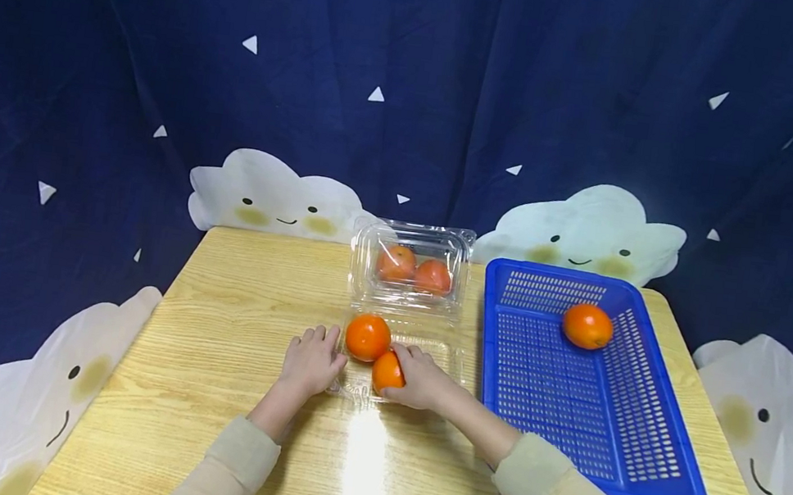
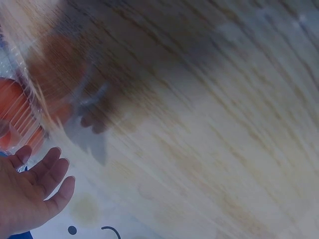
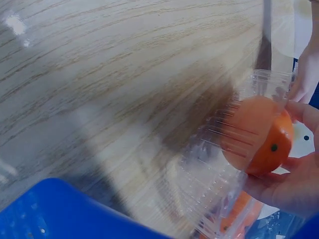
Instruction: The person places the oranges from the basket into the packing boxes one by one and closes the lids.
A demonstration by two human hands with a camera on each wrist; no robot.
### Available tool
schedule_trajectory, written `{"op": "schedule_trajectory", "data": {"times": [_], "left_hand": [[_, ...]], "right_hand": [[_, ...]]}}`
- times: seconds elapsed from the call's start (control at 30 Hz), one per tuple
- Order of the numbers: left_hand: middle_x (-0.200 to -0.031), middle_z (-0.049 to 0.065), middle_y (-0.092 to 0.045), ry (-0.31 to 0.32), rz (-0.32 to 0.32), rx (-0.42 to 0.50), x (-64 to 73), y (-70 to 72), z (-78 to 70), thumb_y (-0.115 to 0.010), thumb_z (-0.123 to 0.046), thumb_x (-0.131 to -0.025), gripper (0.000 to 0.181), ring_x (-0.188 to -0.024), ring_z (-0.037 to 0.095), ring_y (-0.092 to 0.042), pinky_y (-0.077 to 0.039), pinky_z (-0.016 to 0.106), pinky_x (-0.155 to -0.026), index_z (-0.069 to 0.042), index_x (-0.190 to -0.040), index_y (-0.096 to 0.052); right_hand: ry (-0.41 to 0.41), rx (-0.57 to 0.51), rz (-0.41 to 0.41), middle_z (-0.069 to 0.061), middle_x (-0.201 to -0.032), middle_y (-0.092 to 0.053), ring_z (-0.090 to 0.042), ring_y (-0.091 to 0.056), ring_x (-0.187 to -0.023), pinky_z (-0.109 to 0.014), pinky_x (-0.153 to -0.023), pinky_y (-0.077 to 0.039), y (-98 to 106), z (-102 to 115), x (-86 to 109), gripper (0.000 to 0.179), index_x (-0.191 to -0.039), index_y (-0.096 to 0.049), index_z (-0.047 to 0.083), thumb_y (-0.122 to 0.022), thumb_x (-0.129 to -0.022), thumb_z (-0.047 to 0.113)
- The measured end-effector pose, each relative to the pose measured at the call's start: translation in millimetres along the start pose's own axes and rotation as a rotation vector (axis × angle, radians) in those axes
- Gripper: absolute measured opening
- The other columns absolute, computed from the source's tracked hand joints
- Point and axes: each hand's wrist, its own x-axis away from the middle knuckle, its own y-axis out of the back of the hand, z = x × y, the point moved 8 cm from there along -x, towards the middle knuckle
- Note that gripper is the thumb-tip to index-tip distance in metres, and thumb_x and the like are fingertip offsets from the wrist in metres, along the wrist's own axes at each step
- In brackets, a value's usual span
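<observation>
My right hand (image 1: 420, 378) grips an orange (image 1: 388, 372) inside the front half of a clear plastic clamshell box (image 1: 440, 341). In the right wrist view, thumb and fingers curl around this orange (image 3: 277, 144), its green stem spot showing beyond the box's ribbed wall (image 3: 209, 164). A second orange (image 1: 368, 337) sits in the box just behind and to the left. Beside the box's left edge rests my left hand (image 1: 311, 362), holding nothing; its fingers (image 2: 56, 174) are spread and slightly bent in the left wrist view.
Two more orange-red fruits (image 1: 396, 264) show through clear plastic (image 1: 365, 264) at the back of the table. On the right stands a blue perforated basket (image 1: 488, 333) with one orange (image 1: 587, 326) in it. A dark blue curtain (image 1: 420, 52) hangs behind the wooden table (image 1: 244, 278).
</observation>
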Motion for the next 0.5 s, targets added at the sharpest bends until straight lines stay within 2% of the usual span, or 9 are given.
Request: {"op": "schedule_trajectory", "data": {"times": [0.37,0.5], "left_hand": [[-0.101,0.012,-0.051,-0.003,0.001,-0.007,0.8,1.7,-1.0,-0.046,-0.036,-0.085,0.04,-0.092,0.029,-0.049,-0.041,0.043,-0.072,-0.01,-0.116,-0.045],[-0.101,0.012,-0.051,-0.002,0.004,-0.01,0.7,1.6,-1.0,-0.046,-0.036,-0.085,0.041,-0.092,0.029,-0.049,-0.041,0.043,-0.072,-0.01,-0.117,-0.045]], "right_hand": [[0.032,0.051,-0.004,-0.022,-0.131,-0.043,-0.038,-0.045,-0.115,-0.053,-0.088,-0.041,11.9,9.4,6.0,0.066,-0.134,-0.042,0.005,-0.067,-0.079,0.029],[0.055,0.075,-0.03,-0.021,-0.129,-0.045,-0.038,-0.045,-0.116,-0.052,-0.091,-0.04,19.8,13.1,9.0,0.059,-0.131,-0.046,0.005,-0.066,-0.08,0.028]]}}
